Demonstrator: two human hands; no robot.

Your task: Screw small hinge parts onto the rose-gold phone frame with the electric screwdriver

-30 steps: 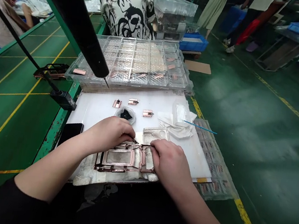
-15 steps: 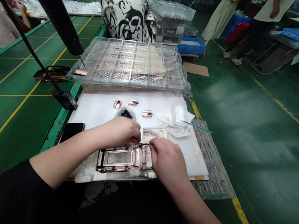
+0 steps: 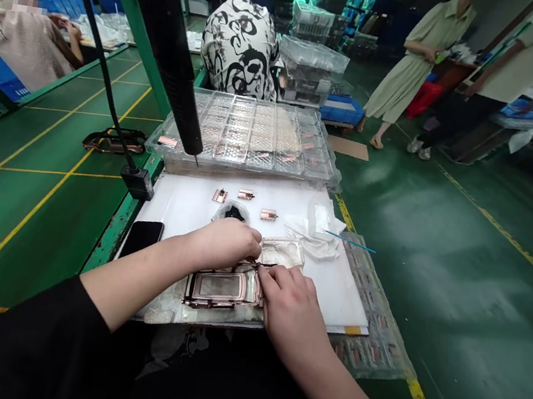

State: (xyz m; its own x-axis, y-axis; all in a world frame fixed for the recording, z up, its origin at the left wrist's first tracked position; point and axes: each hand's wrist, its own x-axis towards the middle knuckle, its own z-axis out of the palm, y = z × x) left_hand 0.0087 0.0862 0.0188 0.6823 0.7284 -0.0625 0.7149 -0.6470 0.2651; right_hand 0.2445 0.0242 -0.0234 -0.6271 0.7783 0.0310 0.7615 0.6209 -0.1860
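Observation:
A copper-coloured model car body (image 3: 217, 285) with a window-like opening lies on a whitish, worn holder (image 3: 160, 314) at the near side of the white board. My left hand (image 3: 229, 244) is closed in a pinch at the body's far edge; whatever its fingertips hold is hidden. My right hand (image 3: 294, 298) grips the body's right end, its thumb and forefinger close to the left fingertips. Beyond my left hand sits a small clear bag (image 3: 233, 211) of black pieces. Three small copper-coloured parts, one a plate (image 3: 269, 215), lie past it.
A power screwdriver (image 3: 180, 71) hangs above the board's left side. Clear compartment trays (image 3: 247, 132) stand behind. A phone (image 3: 142, 237) lies left; white tissue (image 3: 320, 242) and a blue stick (image 3: 351, 241) lie right. Another car body (image 3: 114, 140) rests on the green belt. People are nearby.
My view has tilted upward and shifted left, so the scene sits lower and further right. My right hand has come closer to the left and covers more of the body's right end.

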